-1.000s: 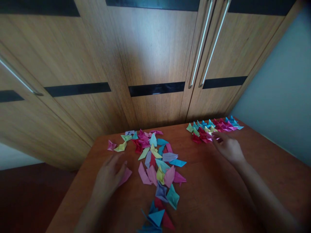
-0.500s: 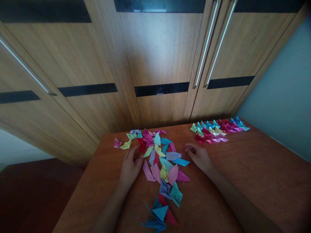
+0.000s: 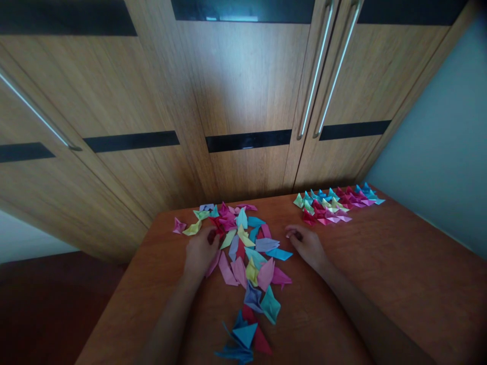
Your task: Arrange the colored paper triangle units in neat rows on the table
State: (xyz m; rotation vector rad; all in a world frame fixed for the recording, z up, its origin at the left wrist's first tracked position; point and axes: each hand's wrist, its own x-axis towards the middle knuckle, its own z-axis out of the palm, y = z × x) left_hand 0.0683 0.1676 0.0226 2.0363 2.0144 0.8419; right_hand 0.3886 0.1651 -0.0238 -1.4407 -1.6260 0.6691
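A loose heap of folded paper triangles (image 3: 249, 256) in pink, blue, yellow, green and red lies mid-table. My left hand (image 3: 198, 252) rests at the heap's left side, its fingers curled and pinched on a red paper piece (image 3: 215, 231); a pink piece (image 3: 213, 263) pokes out beside its palm. My right hand (image 3: 307, 244) lies on the wood just right of the heap, fingers curled under with nothing showing in them, close to a blue piece (image 3: 280, 254). A tidy row of paper pieces (image 3: 335, 204) lies at the table's far right.
The brown wooden table (image 3: 380, 274) stands against wooden wardrobe doors (image 3: 243, 86) with long metal handles (image 3: 309, 76). A grey wall (image 3: 441, 147) is at the right. Beyond the table's left edge is dark red floor (image 3: 41, 309).
My right hand came back from the tidy row at the far right to the heap's right side. My left hand slid forward and right, off the pink piece, and closed on a red piece.
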